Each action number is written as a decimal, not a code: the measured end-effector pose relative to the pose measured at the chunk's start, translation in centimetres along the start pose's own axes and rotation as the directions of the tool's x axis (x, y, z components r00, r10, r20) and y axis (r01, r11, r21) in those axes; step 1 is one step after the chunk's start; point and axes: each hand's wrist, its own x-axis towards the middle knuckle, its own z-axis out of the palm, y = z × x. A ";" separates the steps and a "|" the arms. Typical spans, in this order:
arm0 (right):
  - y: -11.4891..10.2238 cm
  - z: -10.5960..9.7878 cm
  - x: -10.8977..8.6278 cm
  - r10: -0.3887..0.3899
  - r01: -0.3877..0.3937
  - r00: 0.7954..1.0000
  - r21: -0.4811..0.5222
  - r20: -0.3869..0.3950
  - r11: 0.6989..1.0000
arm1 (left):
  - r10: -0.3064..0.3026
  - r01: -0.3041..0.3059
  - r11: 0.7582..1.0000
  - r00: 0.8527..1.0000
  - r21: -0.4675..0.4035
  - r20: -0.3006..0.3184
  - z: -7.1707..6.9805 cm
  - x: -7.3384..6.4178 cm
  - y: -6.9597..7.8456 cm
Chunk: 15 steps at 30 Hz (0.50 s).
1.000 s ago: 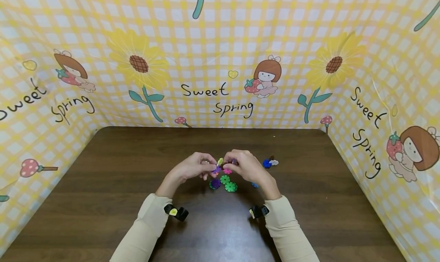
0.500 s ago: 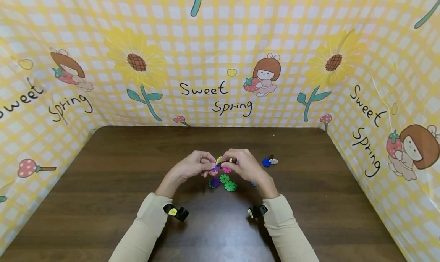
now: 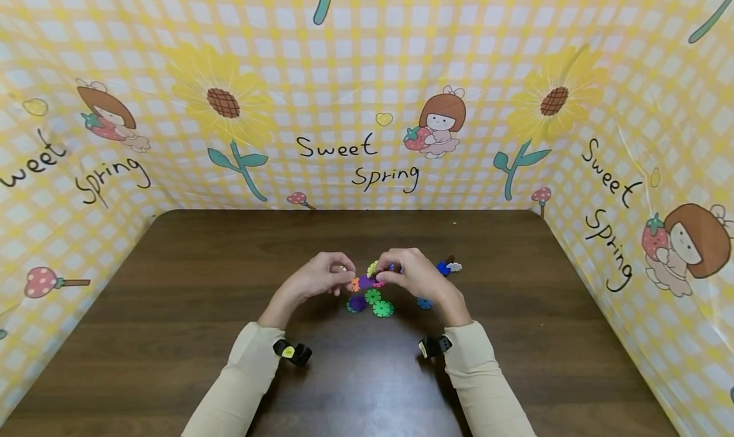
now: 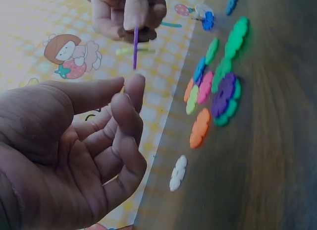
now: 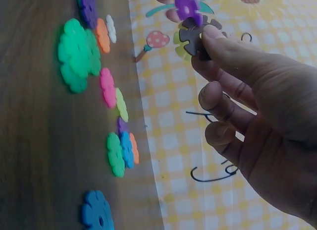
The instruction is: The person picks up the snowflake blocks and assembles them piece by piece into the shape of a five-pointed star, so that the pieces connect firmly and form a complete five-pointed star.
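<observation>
The left hand [image 3: 321, 279] was loosely curled, nothing visible in its grasp. Just beyond it, the purple disc [image 5: 187, 7] met the dark disc [image 5: 191, 37] that the right hand [image 5: 262, 93] pinched above the table [image 3: 355, 386]. How deeply they were slotted was unclear — a shallow joint could have let the purple one drop.

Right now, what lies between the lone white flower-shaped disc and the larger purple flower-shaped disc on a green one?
An orange flower-shaped disc, in the left wrist view.
</observation>
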 end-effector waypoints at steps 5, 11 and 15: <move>0.5 -1.1 -0.6 0.045 -0.045 0.999 0.023 -0.006 0.999 | -0.029 0.041 0.987 0.997 0.157 -0.076 -0.3 0.0 -0.4; 1.3 -2.6 -1.6 0.089 -0.087 0.996 0.063 -0.028 0.994 | -0.068 0.113 0.947 0.985 0.301 -0.156 -0.7 0.1 -0.9; 2.2 -3.6 -2.4 0.129 -0.123 0.989 0.085 -0.066 0.989 | -0.066 0.138 0.910 0.979 0.390 -0.192 -0.8 0.0 -0.9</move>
